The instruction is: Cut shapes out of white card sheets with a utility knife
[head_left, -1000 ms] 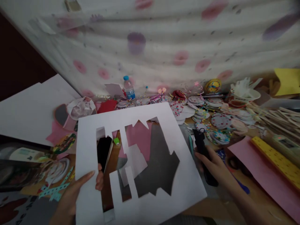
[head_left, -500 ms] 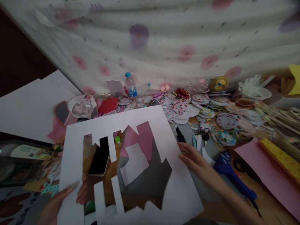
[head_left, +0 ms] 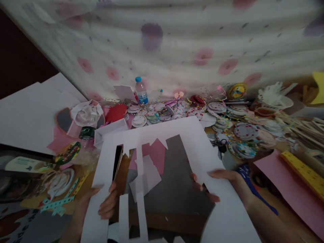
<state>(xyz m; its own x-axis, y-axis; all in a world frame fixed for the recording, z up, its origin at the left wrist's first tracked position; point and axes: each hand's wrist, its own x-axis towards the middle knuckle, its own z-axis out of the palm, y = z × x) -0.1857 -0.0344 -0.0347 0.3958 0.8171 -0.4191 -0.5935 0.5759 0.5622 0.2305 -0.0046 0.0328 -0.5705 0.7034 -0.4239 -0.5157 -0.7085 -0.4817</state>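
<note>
A large white sheet of card with big openings cut through it is tilted up in front of me, and both hands grip it. My left hand pinches its left strip, thumb on the near face and fingers through an opening. On the right, my right hand clasps the other side strip, its fingertips showing through the cutout. Behind the openings lie pink paper, a small white paper piece and a grey mat. A sliver of a dark phone shows too.
A blue glue gun lies beside my right forearm, near keys and pink card. Decorated paper discs line the back, with a water bottle. An open white box stands beyond the sheet.
The card has shifted right and somewhat lower, uncovering the white box at back left. My right hand has gone from touching the edge to gripping the strip with fingers through the opening.
</note>
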